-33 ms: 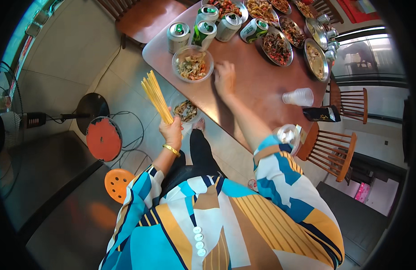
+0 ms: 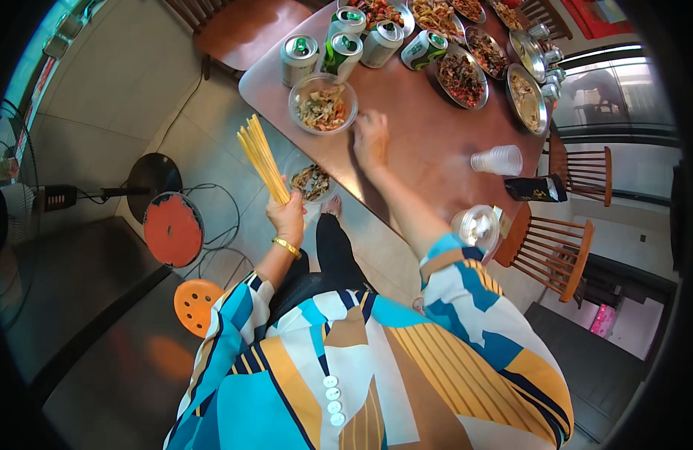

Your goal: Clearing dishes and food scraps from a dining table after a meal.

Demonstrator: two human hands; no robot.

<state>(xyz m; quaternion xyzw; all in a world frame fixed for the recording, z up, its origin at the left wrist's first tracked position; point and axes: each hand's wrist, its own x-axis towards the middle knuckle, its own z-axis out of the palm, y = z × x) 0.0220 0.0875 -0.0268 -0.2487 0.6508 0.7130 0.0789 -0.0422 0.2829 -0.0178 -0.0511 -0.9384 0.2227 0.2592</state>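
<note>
My left hand (image 2: 288, 220) is closed round a bundle of pale wooden chopsticks (image 2: 261, 159), held upright and slightly tilted, left of the table's edge. My right hand (image 2: 371, 141) is low over the brown table (image 2: 429, 135), beside a clear plastic bowl (image 2: 323, 103) of mixed food scraps. Its fingers bend downward and look blurred, so what they hold, if anything, cannot be made out. Several green-and-white drink cans (image 2: 298, 60) stand just behind the bowl. Below the chopsticks, a clear container (image 2: 310, 183) with dark scraps is low by my foot.
Metal plates of food (image 2: 462, 77) fill the table's far right. Stacked clear cups (image 2: 498, 160) lie on their side near a black packet (image 2: 536, 189). A clear tub (image 2: 477, 226) sits by my right forearm. Wooden chairs (image 2: 545, 251), an orange stool (image 2: 199, 308) and a fan (image 2: 16, 210) surround me.
My right hand has shifted slightly toward me and left. The chopsticks stay in my left hand; the bowl and cans look the same apart from a slight shift of the view.
</note>
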